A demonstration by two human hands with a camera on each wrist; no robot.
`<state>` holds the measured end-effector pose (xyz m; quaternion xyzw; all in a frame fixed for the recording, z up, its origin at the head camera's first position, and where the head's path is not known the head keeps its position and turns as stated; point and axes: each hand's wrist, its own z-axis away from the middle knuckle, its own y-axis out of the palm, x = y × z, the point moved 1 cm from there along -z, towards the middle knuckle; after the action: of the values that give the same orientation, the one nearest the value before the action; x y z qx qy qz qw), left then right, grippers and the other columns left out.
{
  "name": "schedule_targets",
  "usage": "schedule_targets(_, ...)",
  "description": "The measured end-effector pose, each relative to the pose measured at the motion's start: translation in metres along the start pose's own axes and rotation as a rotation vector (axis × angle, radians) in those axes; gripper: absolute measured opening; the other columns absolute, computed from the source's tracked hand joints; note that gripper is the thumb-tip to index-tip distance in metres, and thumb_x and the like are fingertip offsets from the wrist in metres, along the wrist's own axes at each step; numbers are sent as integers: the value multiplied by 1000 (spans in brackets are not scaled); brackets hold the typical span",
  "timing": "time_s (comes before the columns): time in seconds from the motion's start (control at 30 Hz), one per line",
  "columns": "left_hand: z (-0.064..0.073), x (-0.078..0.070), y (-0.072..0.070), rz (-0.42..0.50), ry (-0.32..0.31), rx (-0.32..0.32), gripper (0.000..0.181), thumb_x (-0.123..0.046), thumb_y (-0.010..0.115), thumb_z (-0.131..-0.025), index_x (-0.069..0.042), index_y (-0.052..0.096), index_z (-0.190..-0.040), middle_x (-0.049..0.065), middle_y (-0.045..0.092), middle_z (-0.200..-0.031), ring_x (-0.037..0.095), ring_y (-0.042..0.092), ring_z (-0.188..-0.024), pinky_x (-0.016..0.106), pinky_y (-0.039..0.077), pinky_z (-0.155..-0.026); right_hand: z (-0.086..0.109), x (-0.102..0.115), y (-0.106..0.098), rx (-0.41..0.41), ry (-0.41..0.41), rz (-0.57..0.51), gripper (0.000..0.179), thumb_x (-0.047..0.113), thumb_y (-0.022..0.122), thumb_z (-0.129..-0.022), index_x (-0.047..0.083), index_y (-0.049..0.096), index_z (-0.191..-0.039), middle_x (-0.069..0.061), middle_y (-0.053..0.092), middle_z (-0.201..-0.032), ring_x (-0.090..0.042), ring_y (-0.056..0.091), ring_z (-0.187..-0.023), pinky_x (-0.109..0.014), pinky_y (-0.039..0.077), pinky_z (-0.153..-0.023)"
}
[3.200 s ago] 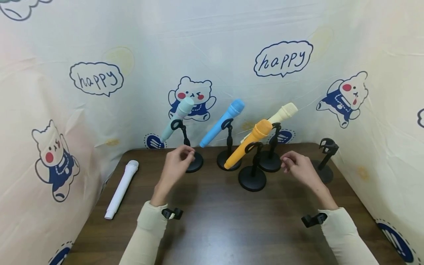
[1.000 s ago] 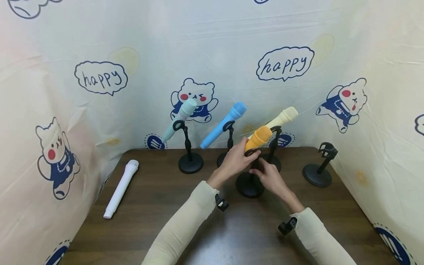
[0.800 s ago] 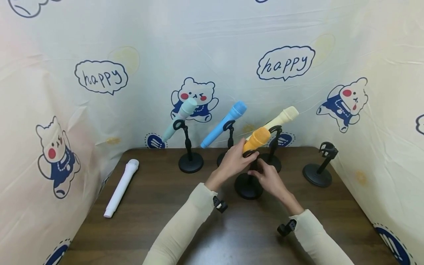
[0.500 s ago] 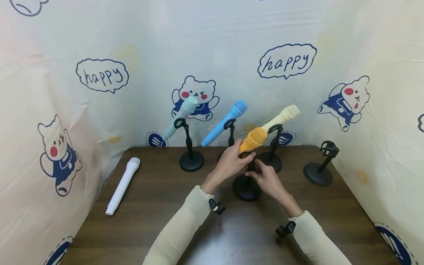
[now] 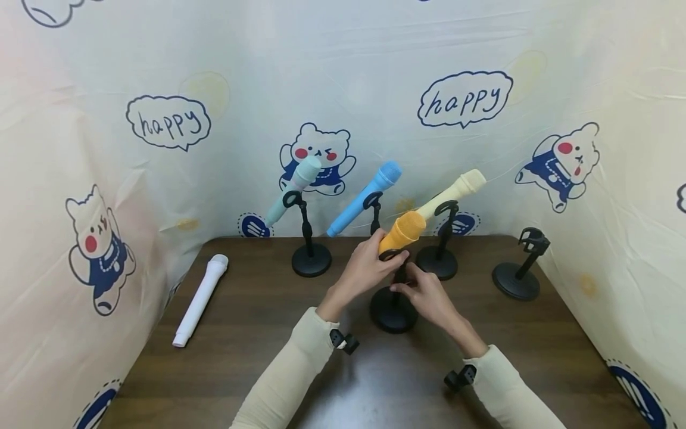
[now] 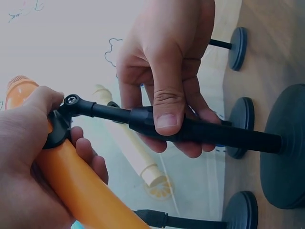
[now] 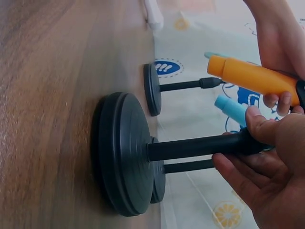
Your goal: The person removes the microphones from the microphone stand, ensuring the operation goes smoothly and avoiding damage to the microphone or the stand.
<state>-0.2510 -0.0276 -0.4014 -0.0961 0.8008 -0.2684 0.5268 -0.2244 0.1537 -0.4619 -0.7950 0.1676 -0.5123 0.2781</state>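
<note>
In the head view, my left hand [image 5: 364,268] grips the orange microphone [image 5: 404,231] where it sits tilted in its stand's clip. The left wrist view shows the thumb over the clip and the fingers curled round the microphone's handle [image 6: 78,174]. Just below, my right hand [image 5: 429,298] holds the black microphone stand by its pole [image 6: 238,137], thumb on one side and fingers on the other. Its round base [image 5: 393,313] is low over the table; whether it touches the wood is hard to tell.
Behind, a mint microphone [image 5: 295,185], a blue microphone [image 5: 364,199] and a cream microphone [image 5: 452,193] lean in stands. A bare stand [image 5: 517,277] is at the right. A white microphone [image 5: 200,301] lies on the brown table [image 5: 257,369] at the left.
My hands, apart and holding nothing at first, came together on the orange microphone and its stand. Since then, both have shifted slightly left and nearer to me.
</note>
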Motion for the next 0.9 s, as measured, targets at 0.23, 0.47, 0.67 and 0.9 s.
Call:
schedule_targets(0.23, 8, 0, -4, 6, -14, -11, 44, -37, 78, -99, -9, 57, -125, 8, 69, -108, 21, 64, -92, 34, 57, -81, 4, 5, 4, 18, 3, -17, 21, 12, 82, -94, 8, 66, -107, -3, 72, -93, -15, 72, -85, -35, 66, -78)
schedule_targets(0.47, 16, -1, -7, 16, -4, -18, 38, -32, 77, -100, -9, 57, -123, 8, 69, -105, 21, 64, -90, 33, 57, -79, 6, 8, 8, 22, -40, -21, 23, 13, 82, -94, 9, 66, -110, -3, 75, -97, -13, 75, -89, -34, 66, -79)
schedule_targets(0.67, 21, 0, -9, 16, 3, -28, 35, -30, 76, -100, -9, 58, -121, 8, 70, -105, 20, 65, -91, 34, 58, -80, 9, 13, 9, 17, -77, -11, 27, 13, 83, -93, 9, 68, -114, -3, 79, -100, -17, 79, -92, -35, 66, -80)
schedule_targets(0.9, 26, 3, -8, 11, 5, -36, 36, -27, 77, -99, -8, 58, -123, 10, 70, -105, 21, 65, -90, 34, 58, -81, 11, 12, 15, 12, -101, 13, 28, 14, 84, -92, 9, 69, -115, -5, 80, -100, -20, 80, -92, -34, 67, -77)
